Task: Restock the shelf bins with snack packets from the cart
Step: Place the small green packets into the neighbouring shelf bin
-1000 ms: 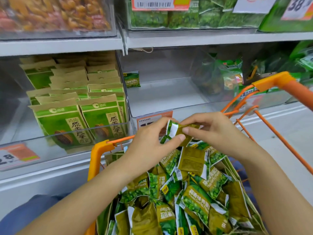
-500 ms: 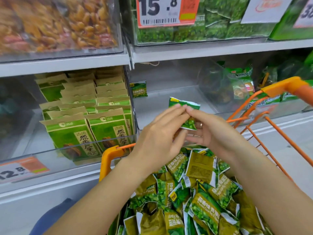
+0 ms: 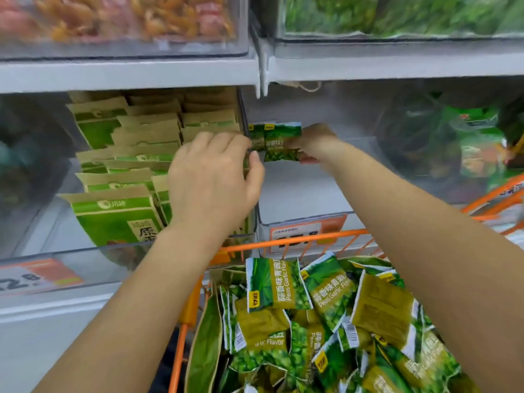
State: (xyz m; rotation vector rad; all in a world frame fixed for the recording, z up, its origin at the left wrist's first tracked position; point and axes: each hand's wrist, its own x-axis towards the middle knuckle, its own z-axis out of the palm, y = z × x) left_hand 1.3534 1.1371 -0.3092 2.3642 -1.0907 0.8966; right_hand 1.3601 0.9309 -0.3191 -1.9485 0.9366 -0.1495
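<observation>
Where the view begins, nearest the camera, the orange wire cart (image 3: 297, 241) holds a loose heap of green pea packets (image 3: 320, 313), piled high enough that several lie against its front rail. Both forearms reach over this heap toward the shelf.

Beyond the cart rail, the left hand (image 3: 211, 177) is raised in front of the divider between two clear bins. Its fingers are curled, with the fingertips at the left edge of the held packet (image 3: 280, 141); whether they pinch that edge or only touch it cannot be determined. The right hand (image 3: 314, 143) is farther in, inside the nearly bare shelf bin (image 3: 300, 191), and grips the right side of the same packet, which stands upright above the bin floor near its back left corner. A second, similar packet (image 3: 256, 136) appears just behind the held one, against the divider.

Farthest left, the neighbouring bin holds rows of kraft-topped green bags (image 3: 113, 211).

Probable faults from this position:
- The packet may topple flat on release, since nothing but the divider supports it in a nearly bare bin.
- The left hand may disturb the packet behind it.
- Either forearm, on withdrawal, may drag packets off the heaped cart.
</observation>
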